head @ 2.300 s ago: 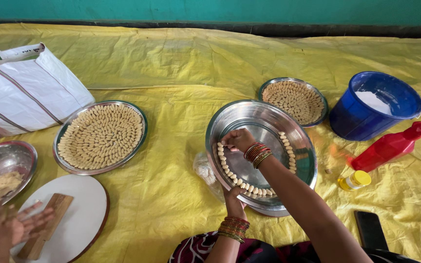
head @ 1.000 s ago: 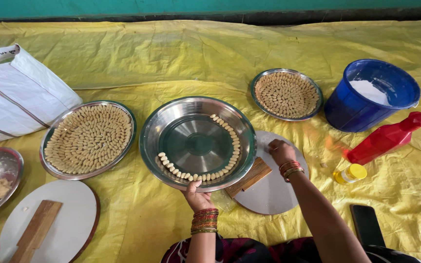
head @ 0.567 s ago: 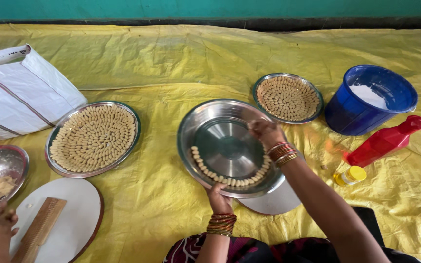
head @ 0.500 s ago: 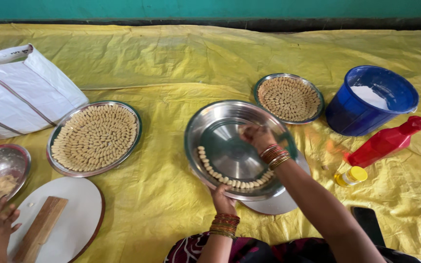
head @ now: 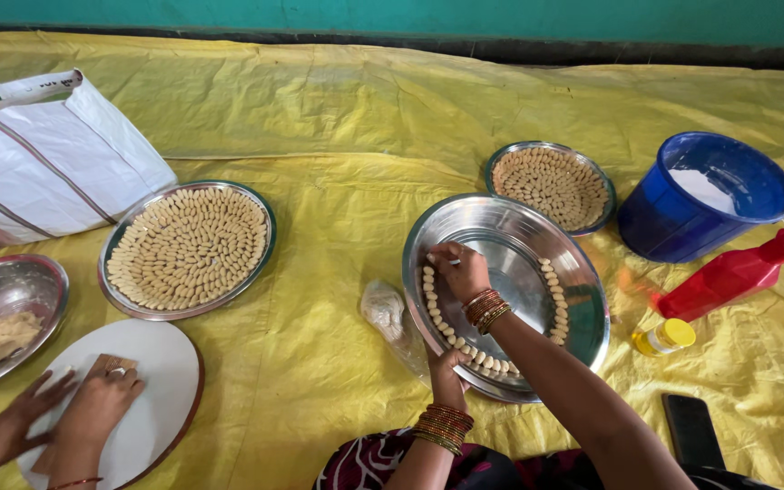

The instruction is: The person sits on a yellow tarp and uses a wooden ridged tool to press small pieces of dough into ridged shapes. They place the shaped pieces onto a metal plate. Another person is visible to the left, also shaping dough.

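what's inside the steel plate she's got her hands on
Small dough pieces line the steel plate's rim in a partial ring; its middle is bare. The right hand and forearm cover part of it.

I see bright, even, diffuse light with only soft shadows. Glare streaks the steel plate (head: 583, 304) and the empty steel bowl (head: 11, 290). Focus is sharp throughout; wide-angle bowing bends the yellow sheet (head: 365, 118) near the edges.

Right hand (head: 461, 270) at frame centre-right, fingers curled and pinched, forearm running in from lower right; left hand (head: 447, 365) just below it, fingers gripping, bangled wrist bottom centre.
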